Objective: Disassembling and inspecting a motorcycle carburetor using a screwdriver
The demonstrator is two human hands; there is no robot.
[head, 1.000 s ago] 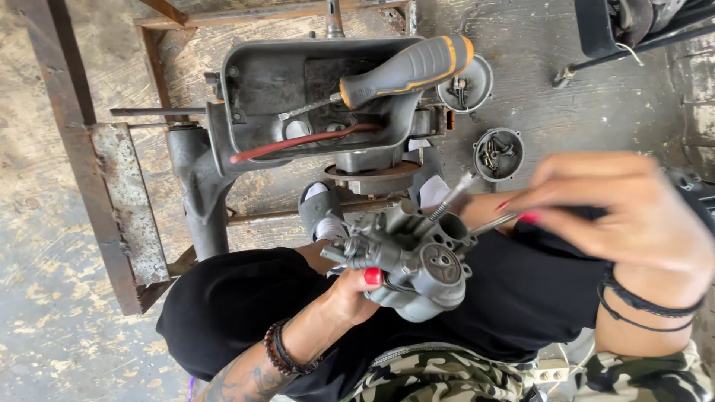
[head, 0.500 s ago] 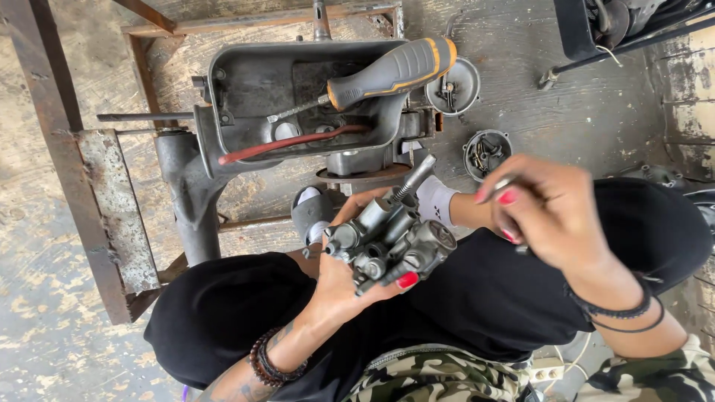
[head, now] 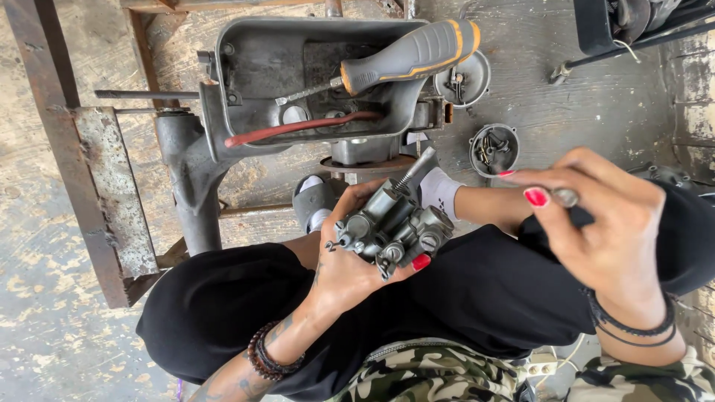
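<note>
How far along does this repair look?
Partly stripped, it seems: a round cover and a small cup of screws lie loose on the floor, and a screwdriver rests in the metal tray. In hand now: the left hand grips the grey metal carburetor-like part, while the right hand pinches a small metal piece. Those loose parts remain unfitted.

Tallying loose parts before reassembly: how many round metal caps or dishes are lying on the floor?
2. One round cover lies beside the screwdriver's handle end; a smaller round dish holding screws sits just below it, above the right hand. Others may be hidden behind the metal housing.
</note>
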